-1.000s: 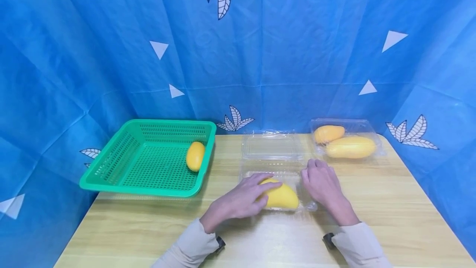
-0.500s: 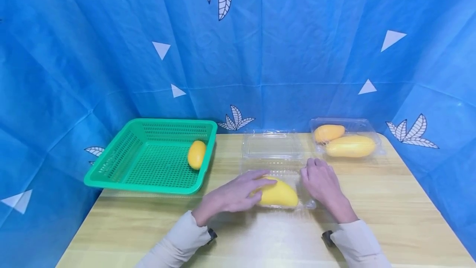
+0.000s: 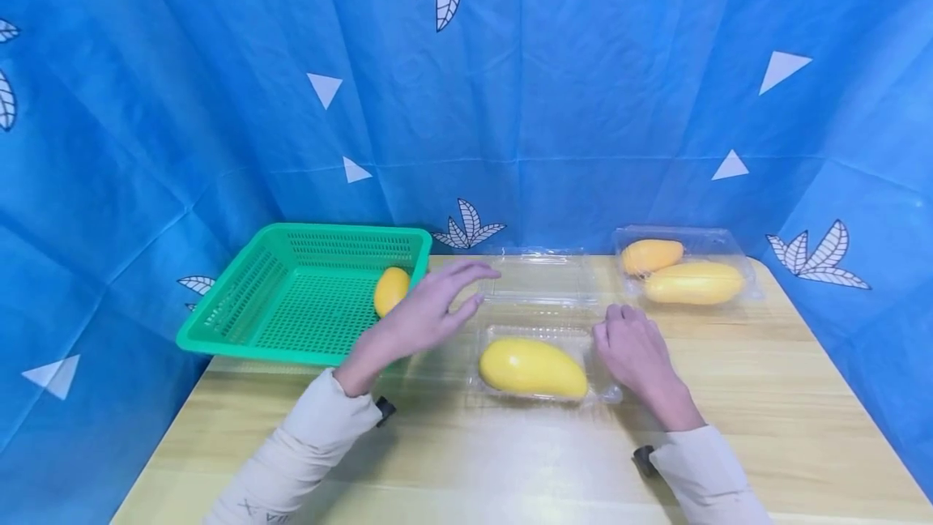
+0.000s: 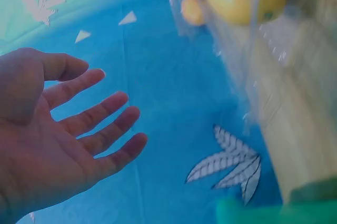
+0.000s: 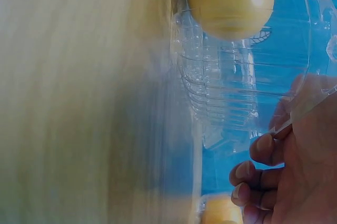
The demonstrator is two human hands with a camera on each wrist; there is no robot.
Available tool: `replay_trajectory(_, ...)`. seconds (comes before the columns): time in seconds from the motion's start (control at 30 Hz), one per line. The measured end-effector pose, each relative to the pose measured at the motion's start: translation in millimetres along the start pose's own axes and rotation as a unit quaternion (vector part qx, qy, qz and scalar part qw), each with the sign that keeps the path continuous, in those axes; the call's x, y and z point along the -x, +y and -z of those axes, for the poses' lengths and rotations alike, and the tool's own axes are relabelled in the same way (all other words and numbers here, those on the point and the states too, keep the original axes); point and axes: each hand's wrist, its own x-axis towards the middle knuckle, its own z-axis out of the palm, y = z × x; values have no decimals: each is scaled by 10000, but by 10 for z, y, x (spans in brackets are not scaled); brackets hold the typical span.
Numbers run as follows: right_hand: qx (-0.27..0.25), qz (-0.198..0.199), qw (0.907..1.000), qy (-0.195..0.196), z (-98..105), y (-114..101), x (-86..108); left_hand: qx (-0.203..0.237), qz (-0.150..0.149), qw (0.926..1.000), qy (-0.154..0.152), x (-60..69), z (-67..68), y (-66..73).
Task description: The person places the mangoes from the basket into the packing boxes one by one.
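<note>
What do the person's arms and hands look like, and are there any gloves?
No gloves: the left hand and right hand are bare. The left sleeve and right sleeve are long and off-white. Dark, letter-like marks show on the left one. A small black piece pokes out by each wrist.

- I'm in what looks like a makeshift, screened-off work spot; I can't tell what kind of building surrounds it.
- Creased blue cloth [image 3: 598, 63] rises ahead of me and on both sides, more like hung fabric than solid wall.
- White leaf prints [image 3: 470, 229] and white triangles [image 3: 782, 71] are scattered over it.
- My work surface is a pale wood-grain table [image 3: 773, 403], its far edge close to the cloth.
- A green plastic basket [image 3: 350, 248], yellow fruits [image 3: 532, 367] and clear hinged boxes [image 3: 539, 275] lend it the look of a small packing bench.
</note>
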Motion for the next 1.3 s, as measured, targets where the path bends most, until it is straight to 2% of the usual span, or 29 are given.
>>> replay_trajectory(0.3,-4,-45,10000,1,35,23,-5,117,134,9996,211,-115,389,-188)
replay_trajectory(0.67,23,-9,10000,38,23,23,8,74,939,9955,125,-195,615,-672)
replay_trajectory(0.77,13,-15,10000,31,22,16,13,74,1419,9899,14,-200,665,-805)
replay_trajectory(0.9,-15,-28,10000,26,23,2,13,156,2151,9763,-174,-199,727,-972)
replay_trajectory(0.97,-28,-25,10000,43,24,-3,10,206,2405,9699,-329,-196,752,-1052)
replay_trajectory(1.13,-33,13,10000,53,19,-12,8,162,2576,9625,-831,-162,768,-1232)
replay_trajectory(1.3,-8,-6,10000,84,3,-8,3,163,2721,9545,-1214,-144,738,-1352)
